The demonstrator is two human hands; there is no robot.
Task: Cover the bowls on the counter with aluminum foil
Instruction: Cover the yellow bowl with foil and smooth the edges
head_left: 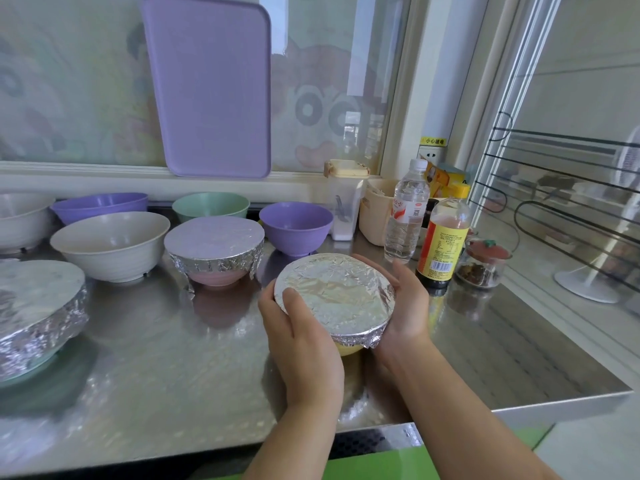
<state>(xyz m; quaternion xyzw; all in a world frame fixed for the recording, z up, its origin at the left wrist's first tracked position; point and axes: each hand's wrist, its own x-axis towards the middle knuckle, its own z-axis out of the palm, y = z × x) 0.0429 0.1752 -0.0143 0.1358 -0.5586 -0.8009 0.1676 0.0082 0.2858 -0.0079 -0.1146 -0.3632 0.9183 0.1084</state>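
Foil-covered yellow bowl (pixel 337 299): light, foil is tearing easily.
Hold: left hand (pixel 304 341) and right hand (pixel 405 306) are cupping its sides.

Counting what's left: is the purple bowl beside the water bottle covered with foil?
No, the purple bowl stands open, its bare inside showing.

- Yellow bowl (pixel 347 348) under crinkled silver foil (pixel 337 292), near the counter's front edge.
- Pink bowl (pixel 217 277), silver foil on top.
- Green bowl (pixel 26 370) at the left edge, foil-wrapped.
- Two purple bowls (pixel 296 226), (pixel 100 206), one mint bowl (pixel 211 204), cream ribbed bowl (pixel 112 245) toward the back.
- Lilac tray (pixel 211 84) against the cartoon-patterned window film (pixel 322 109).
- Brushed-steel counter (pixel 156 375).
- Yellow-labelled, yellow-capped dark bottle (pixel 443 244).
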